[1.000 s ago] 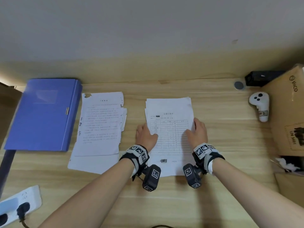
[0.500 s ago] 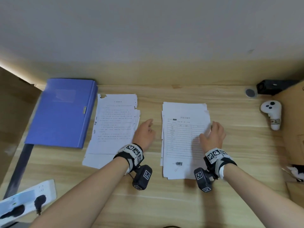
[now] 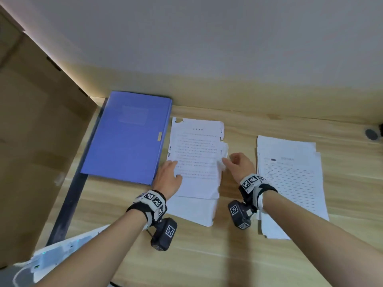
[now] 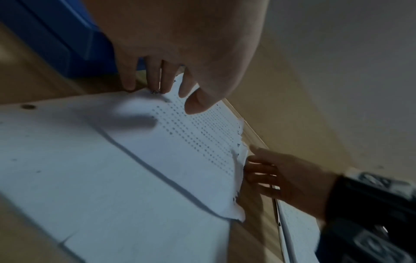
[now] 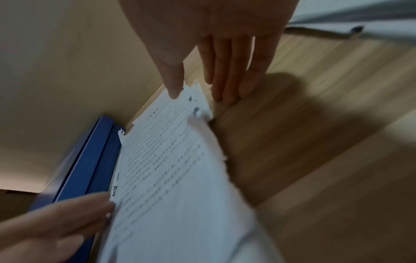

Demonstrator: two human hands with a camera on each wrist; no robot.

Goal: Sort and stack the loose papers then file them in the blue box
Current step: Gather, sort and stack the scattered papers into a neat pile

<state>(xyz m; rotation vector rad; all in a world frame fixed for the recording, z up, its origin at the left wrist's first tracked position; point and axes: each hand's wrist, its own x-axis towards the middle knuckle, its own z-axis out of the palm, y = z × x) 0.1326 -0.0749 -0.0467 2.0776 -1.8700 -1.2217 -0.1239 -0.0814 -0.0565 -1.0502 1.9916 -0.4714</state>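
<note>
Both hands were placed at the sides of the left paper pile [image 3: 196,160] on the table [image 3: 207,255]: the left hand [image 3: 167,177] lay with straight fingers on its left edge, thumb on the top sheet; the right hand [image 3: 240,165] was set with straight fingers against the ragged right edge, nothing clamped. A second, table-printed stack [image 3: 290,179] was left well apart on the right. The blue box [image 3: 128,137] was seen shut, just beside the left pile. The sheets were judged light, floppy and slippery on each other, with torn, dog-eared edges that could be caught or ripped further. The pile would best be squared by flat palms pushed from opposite long edges, then pinched through its full thickness at mid-edge and supported from below.
</note>
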